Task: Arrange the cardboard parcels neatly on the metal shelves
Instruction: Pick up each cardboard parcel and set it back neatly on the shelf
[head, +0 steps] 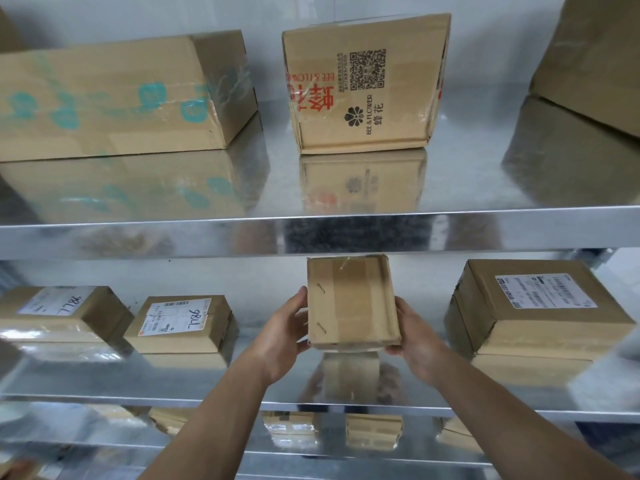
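The left hand and right hand held a small box, maybe just above the middle shelf; next it needed setting down straight.

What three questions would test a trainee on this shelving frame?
1. True or false: the left hand and right hand grip the small box from opposite sides.
2. At which shelf is the small box? A top, B middle, C bottom.
3. Fill in: the QR-code box reads "BEE & ____".

Key: 1 true. 2 B, the middle shelf. 3 FLOWER.
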